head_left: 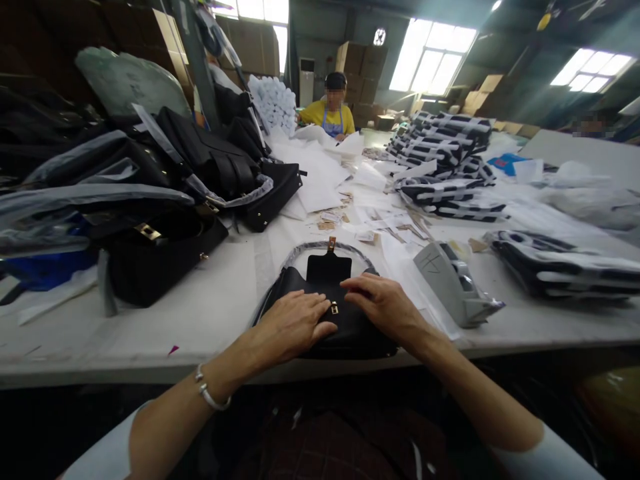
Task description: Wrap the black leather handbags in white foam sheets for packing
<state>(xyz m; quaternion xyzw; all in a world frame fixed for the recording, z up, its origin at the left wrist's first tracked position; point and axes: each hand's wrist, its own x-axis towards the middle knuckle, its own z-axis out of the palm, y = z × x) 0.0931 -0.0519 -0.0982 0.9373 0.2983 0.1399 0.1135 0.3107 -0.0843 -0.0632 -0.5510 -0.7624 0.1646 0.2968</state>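
A small black handbag [327, 293] lies flat at the near edge of the white table [215, 313], its flap thrown back with a gold tab at the top and a gold clasp on the front. My left hand [293, 325] rests flat on the bag's left half, fingers stretched toward the clasp. My right hand [383, 303] lies on the bag's right side, fingers extended to the clasp. A wrapped handle arcs around the bag's far side.
A heap of black handbags [165, 213] in plastic fills the left of the table. A grey tape dispenser [457, 283] sits right of my hands. Striped packed bags [445, 160] are stacked at the back right, with white paper sheets [320, 173] between. A person in yellow [333, 110] works at the far end.
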